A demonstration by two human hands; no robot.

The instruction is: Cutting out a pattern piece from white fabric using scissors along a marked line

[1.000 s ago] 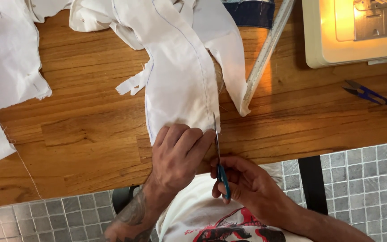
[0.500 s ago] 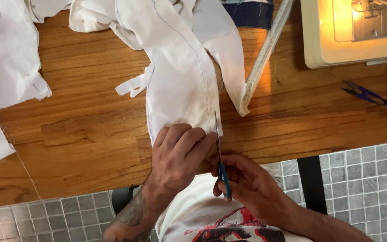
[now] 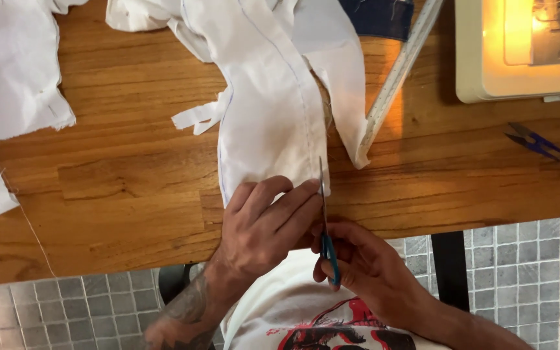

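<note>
Your left hand [image 3: 264,223] lies flat with fingers spread on the near end of the white fabric piece [image 3: 270,123], pinning it to the wooden desk [image 3: 118,181]. Your right hand [image 3: 364,269], just right of that end, is closed around the blue-handled scissors [image 3: 325,223], whose blades point up along the fabric's right edge. A ruler [image 3: 396,71] lies slanted right of the fabric; farther right sit small blue snips [image 3: 538,142] and a sewing machine [image 3: 520,48].
</note>
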